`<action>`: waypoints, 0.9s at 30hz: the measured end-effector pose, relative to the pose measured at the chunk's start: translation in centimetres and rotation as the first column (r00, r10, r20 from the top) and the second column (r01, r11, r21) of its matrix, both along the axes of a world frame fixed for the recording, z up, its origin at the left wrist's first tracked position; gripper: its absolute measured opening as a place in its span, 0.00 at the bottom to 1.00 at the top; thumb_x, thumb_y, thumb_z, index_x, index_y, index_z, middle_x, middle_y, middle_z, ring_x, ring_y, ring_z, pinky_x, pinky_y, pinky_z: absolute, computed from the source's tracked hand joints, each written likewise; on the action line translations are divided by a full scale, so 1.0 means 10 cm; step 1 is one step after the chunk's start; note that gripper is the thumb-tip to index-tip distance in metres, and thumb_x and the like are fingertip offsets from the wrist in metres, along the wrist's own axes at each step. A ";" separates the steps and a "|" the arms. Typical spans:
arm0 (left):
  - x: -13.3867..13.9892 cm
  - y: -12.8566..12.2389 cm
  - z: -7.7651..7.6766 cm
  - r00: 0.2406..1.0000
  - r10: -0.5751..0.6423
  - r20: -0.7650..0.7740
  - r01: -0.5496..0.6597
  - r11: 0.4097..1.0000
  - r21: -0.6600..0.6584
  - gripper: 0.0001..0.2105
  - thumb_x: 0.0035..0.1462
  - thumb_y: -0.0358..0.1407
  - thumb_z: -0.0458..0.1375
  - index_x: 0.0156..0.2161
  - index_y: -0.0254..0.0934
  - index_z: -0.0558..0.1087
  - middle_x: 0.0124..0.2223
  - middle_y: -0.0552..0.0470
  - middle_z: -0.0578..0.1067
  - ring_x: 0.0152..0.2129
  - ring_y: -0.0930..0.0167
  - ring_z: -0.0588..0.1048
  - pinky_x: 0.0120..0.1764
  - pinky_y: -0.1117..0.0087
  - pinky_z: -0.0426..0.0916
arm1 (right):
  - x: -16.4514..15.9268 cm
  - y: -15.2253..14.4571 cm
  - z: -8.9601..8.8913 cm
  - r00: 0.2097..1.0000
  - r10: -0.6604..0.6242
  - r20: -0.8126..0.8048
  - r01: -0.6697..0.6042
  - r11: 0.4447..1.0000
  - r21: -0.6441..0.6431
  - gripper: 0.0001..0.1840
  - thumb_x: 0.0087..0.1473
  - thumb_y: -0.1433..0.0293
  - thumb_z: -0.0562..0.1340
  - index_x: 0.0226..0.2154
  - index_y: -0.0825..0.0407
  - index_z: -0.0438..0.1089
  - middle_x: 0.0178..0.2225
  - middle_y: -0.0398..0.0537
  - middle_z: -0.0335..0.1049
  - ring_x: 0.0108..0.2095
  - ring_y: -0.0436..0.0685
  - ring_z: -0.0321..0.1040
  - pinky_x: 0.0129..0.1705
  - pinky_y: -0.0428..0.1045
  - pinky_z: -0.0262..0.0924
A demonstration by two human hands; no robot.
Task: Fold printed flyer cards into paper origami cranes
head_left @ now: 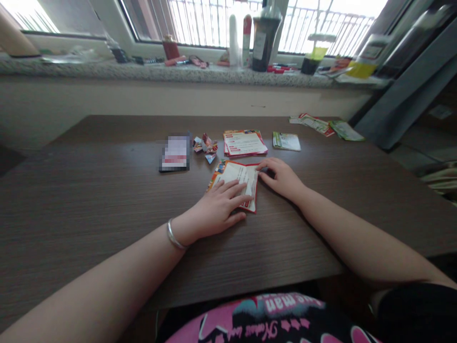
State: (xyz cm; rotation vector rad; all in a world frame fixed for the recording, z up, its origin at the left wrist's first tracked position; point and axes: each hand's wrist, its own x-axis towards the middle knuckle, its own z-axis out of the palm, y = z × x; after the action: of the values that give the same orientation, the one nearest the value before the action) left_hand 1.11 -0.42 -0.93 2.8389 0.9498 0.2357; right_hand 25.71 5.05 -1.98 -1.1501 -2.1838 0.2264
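Observation:
A printed paper sheet [233, 171] with a crease and a red and orange border lies on the table in front of me. My left hand [223, 205] rests flat over its lower left part, fingers spread, hiding much of the print. At the sheet's upper right edge, my right hand [280, 177] has thumb and fingers bent together on the paper. Just beyond lies a stack of similar printed sheets [246, 144]. To its left is a small folded paper piece [206, 145] with pointed flaps.
A phone-like device [174, 152] with a blurred screen lies left of the folded piece. A smaller stack of green and white papers [286, 142] is at the right. Loose leaflets [316, 124] lie near the table's far right corner. Bottles [266, 40] crowd the windowsill [214, 76].

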 end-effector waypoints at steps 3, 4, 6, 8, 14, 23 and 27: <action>0.05 0.00 -0.02 0.998 0.046 0.030 -0.047 0.999 0.024 0.20 0.66 0.44 0.48 0.59 0.41 0.65 0.64 0.47 0.64 0.62 0.59 0.59 0.62 0.51 0.55 | 0.03 0.01 -0.01 1.000 -0.005 0.009 0.005 1.000 0.013 0.07 0.53 0.73 0.61 0.35 0.49 0.73 0.39 0.49 0.74 0.44 0.59 0.69 0.49 0.58 0.64; 0.07 0.00 -0.02 0.997 0.064 0.045 -0.066 0.997 0.034 0.19 0.67 0.43 0.46 0.58 0.39 0.66 0.63 0.47 0.66 0.61 0.60 0.61 0.62 0.52 0.56 | 0.03 0.01 -0.01 1.000 0.000 0.011 -0.001 1.000 0.029 0.07 0.53 0.74 0.61 0.35 0.49 0.73 0.39 0.49 0.75 0.44 0.59 0.70 0.50 0.58 0.63; 0.12 0.01 -0.03 0.992 0.099 0.076 -0.104 0.992 0.068 0.18 0.67 0.40 0.47 0.56 0.37 0.68 0.60 0.46 0.68 0.59 0.61 0.64 0.60 0.54 0.58 | 0.04 0.01 0.00 0.999 0.024 0.021 -0.025 0.997 0.070 0.07 0.53 0.74 0.61 0.34 0.49 0.74 0.39 0.48 0.76 0.44 0.59 0.70 0.51 0.58 0.63; 0.17 0.02 -0.02 0.987 0.130 0.092 -0.138 0.987 0.087 0.17 0.64 0.37 0.50 0.55 0.36 0.69 0.58 0.45 0.70 0.56 0.61 0.66 0.59 0.55 0.61 | 0.05 0.00 0.01 0.998 0.049 0.035 -0.052 0.993 0.109 0.07 0.54 0.74 0.61 0.33 0.49 0.75 0.39 0.48 0.76 0.43 0.58 0.70 0.52 0.58 0.63; 0.30 0.05 0.03 0.985 0.162 0.062 -0.168 0.978 0.122 0.17 0.63 0.36 0.50 0.54 0.33 0.69 0.52 0.42 0.73 0.51 0.59 0.69 0.55 0.54 0.64 | 0.07 -0.02 0.04 0.999 0.020 0.043 -0.025 0.994 0.105 0.10 0.55 0.74 0.60 0.39 0.50 0.75 0.42 0.49 0.76 0.46 0.59 0.69 0.53 0.58 0.62; 0.17 0.10 -0.06 0.989 0.110 0.097 -0.118 0.990 0.079 0.16 0.64 0.40 0.51 0.54 0.40 0.70 0.61 0.46 0.66 0.60 0.55 0.60 0.60 0.49 0.57 | 0.05 -0.01 0.02 0.999 0.012 0.034 -0.014 0.998 0.055 0.12 0.55 0.75 0.59 0.41 0.50 0.73 0.43 0.51 0.74 0.48 0.60 0.68 0.54 0.59 0.61; 0.07 0.13 0.00 0.996 -0.008 0.090 0.006 1.000 0.023 0.14 0.63 0.39 0.52 0.52 0.41 0.71 0.62 0.48 0.66 0.60 0.57 0.60 0.61 0.50 0.57 | 0.04 0.00 0.01 0.998 0.062 0.004 -0.062 0.997 0.038 0.11 0.58 0.72 0.58 0.41 0.49 0.73 0.44 0.51 0.74 0.49 0.59 0.67 0.55 0.59 0.60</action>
State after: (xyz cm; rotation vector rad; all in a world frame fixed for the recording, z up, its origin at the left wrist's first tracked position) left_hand 1.81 0.90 -0.97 2.8251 0.9248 0.3726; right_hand 26.15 5.00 -1.89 -1.0630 -2.2194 0.2086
